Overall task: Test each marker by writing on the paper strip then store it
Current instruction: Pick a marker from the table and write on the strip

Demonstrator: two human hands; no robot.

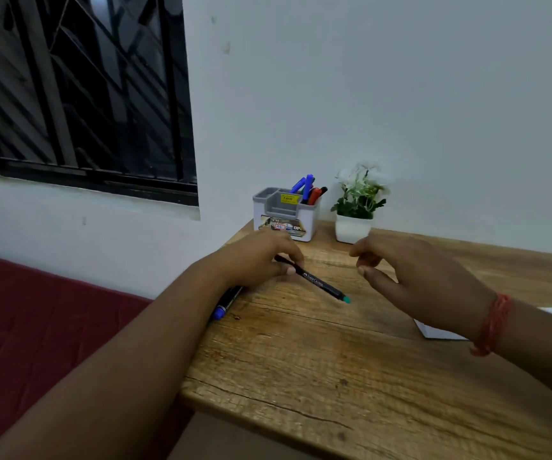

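Green-tipped marker in left hand.

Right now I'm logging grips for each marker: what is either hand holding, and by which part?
The left hand pinches the black marker near its back end, its green end pointing away. The right hand holds nothing.

Head camera looks forward and down, close over the table

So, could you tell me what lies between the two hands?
In the head view, the teal-tipped marker, gripped by the left hand, slants over bare table toward the right hand.
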